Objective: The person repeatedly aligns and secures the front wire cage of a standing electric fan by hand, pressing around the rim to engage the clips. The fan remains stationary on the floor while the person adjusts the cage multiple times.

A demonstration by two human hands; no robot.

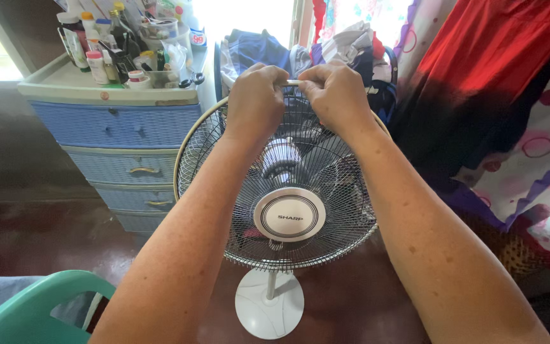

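— Hands first: where are they?

— Both are up at the top of a stand fan (281, 210). The left hand (256, 102) and the right hand (335, 95) sit side by side, knuckles toward the camera, each curled tight around the rim (293, 83) of the fan's wire guard (224, 191). A short pale stretch of that rim shows in the gap between the two fists.

— Fully closed, then?

— Fingers are wrapped right over in both cases; nothing else is in either grip, only the top edge of the guard.

— And the fan itself?

— It stands on the dark reddish floor (46, 242), directly in front of the person, between the two forearms. Its round white base (268, 304) rests on the floor, a thin white pole (270, 283) rises from it, and the guard faces the camera with a round white hub cap (289, 215) at its middle. Blades show dimly behind the wires.

— What is around it?

— Left of the fan, a blue plastic drawer chest (119, 153) with a pale top stands against the wall, and bottles and jars (119, 44) crowd that top. Behind the fan, a heap of clothes (345, 44) lies under a bright window. On the right hangs a red and black cloth (479, 83), with a white curtain printed in pink circles (536, 165) beside it. At the lower left corner, the edge of a green plastic chair (27, 312) comes into view, near the left elbow.
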